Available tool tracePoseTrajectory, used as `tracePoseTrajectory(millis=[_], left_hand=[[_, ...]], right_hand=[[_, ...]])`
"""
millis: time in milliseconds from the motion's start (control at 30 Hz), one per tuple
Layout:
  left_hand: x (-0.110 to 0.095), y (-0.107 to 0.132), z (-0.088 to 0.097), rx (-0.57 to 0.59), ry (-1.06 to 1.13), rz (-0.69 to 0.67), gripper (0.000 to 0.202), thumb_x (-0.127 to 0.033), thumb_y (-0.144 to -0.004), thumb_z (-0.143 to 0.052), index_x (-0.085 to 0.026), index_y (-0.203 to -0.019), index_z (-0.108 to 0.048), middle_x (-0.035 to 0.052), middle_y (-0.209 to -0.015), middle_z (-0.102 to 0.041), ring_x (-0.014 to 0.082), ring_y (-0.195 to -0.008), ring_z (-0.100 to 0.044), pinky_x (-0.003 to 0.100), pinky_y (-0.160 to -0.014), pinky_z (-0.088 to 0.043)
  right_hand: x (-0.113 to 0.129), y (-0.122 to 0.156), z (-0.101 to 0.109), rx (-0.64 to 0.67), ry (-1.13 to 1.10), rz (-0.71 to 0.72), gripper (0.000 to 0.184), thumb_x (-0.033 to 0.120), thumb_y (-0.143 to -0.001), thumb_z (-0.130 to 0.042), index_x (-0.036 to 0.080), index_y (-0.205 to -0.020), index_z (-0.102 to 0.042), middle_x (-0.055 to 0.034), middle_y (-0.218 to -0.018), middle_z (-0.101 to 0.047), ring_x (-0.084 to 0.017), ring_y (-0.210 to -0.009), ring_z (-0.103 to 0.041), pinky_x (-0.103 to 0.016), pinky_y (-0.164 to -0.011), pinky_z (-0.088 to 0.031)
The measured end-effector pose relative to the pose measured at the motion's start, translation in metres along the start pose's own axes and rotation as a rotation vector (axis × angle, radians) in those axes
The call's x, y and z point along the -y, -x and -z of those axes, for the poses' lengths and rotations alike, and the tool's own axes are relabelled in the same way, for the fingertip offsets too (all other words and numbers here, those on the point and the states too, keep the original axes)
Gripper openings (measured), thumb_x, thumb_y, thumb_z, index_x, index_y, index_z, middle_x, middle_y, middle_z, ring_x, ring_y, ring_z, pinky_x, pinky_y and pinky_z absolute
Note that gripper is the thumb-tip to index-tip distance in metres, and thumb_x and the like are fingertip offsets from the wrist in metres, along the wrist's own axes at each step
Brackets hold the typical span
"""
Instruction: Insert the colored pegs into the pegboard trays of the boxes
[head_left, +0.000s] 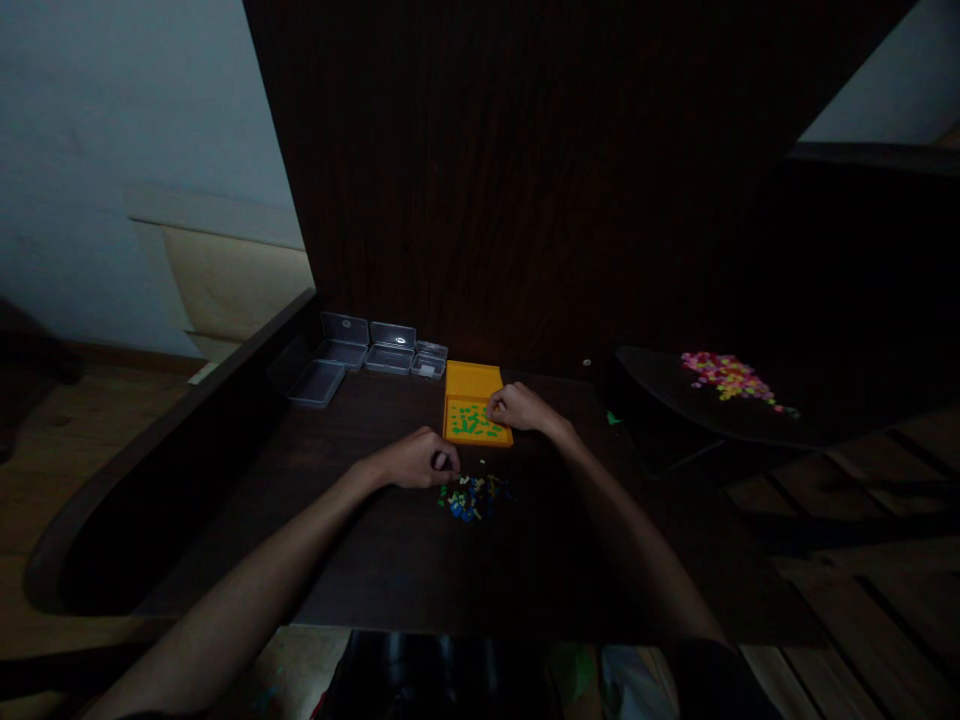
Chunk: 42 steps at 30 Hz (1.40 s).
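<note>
My left hand [416, 460] rests on a dark wooden table [360, 560], fingers curled in a pinch at the left edge of a small pile of mixed blue, green and yellow beads [472, 495]. What it pinches is too small to make out. My right hand [519, 407] hovers with pinched fingers over the right rim of an open orange box [469, 382] that holds several green beads [471, 422].
Several clear plastic boxes [365, 352] stand open at the table's far left. A dark tray [675, 395] to the right carries a heap of pink and yellow beads [726, 376]. A tall dark wood panel [525, 180] rises behind the table.
</note>
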<state>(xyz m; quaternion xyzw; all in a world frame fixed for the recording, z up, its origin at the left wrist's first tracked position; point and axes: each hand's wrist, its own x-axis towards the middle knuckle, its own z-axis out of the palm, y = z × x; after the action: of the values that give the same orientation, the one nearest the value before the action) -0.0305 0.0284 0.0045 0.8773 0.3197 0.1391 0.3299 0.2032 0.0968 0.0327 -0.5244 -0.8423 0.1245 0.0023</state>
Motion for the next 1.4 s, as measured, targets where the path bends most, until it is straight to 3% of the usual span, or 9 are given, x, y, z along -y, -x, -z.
tracePoseTrajectory(millis=[400,700,1000,1400], left_hand=[[-0.001,0.0,0.0,-0.055,0.088,0.011,0.018,-0.025,-0.078,-0.063,-0.014,-0.084,-0.075,-0.0048,-0.052,-0.051,0.006,-0.046,-0.042,0.016,-0.05,-0.032],[0.002,-0.002,-0.003,-0.286,0.094,0.014,0.025,-0.033,-0.084,-0.06,-0.013,-0.09,-0.075,-0.0042,-0.052,-0.052,0.0062,-0.047,-0.039,0.017,-0.05,-0.03],[0.001,-0.004,-0.003,-0.421,0.143,0.054,0.029,-0.036,-0.084,-0.059,-0.012,-0.087,-0.074,-0.0037,-0.052,-0.052,0.0074,-0.049,-0.04,0.018,-0.05,-0.031],[0.0,-0.005,-0.005,-0.417,0.219,0.042,0.027,-0.034,-0.084,-0.06,-0.012,-0.087,-0.074,-0.0055,-0.05,-0.044,0.0073,-0.049,-0.035,0.018,-0.049,-0.029]], right_hand=[[0.0,0.009,0.005,-0.093,-0.114,0.04,0.018,0.018,-0.08,-0.058,0.015,-0.088,-0.074,-0.002,-0.073,-0.066,-0.01,-0.061,-0.053,-0.02,-0.056,-0.03],[0.018,0.038,-0.002,-0.089,-0.424,0.19,0.022,0.03,-0.081,-0.063,0.013,-0.092,-0.072,0.0053,-0.054,-0.049,-0.008,-0.05,-0.04,-0.019,-0.05,-0.028],[0.035,0.047,-0.019,-0.158,-0.29,0.285,0.021,0.028,-0.081,-0.066,0.016,-0.097,-0.073,0.003,-0.059,-0.058,-0.008,-0.051,-0.046,-0.019,-0.054,-0.032],[0.04,0.045,-0.018,-0.18,-0.272,0.319,0.018,0.026,-0.086,-0.061,0.015,-0.093,-0.074,0.0017,-0.059,-0.059,-0.009,-0.052,-0.048,-0.019,-0.054,-0.032]])
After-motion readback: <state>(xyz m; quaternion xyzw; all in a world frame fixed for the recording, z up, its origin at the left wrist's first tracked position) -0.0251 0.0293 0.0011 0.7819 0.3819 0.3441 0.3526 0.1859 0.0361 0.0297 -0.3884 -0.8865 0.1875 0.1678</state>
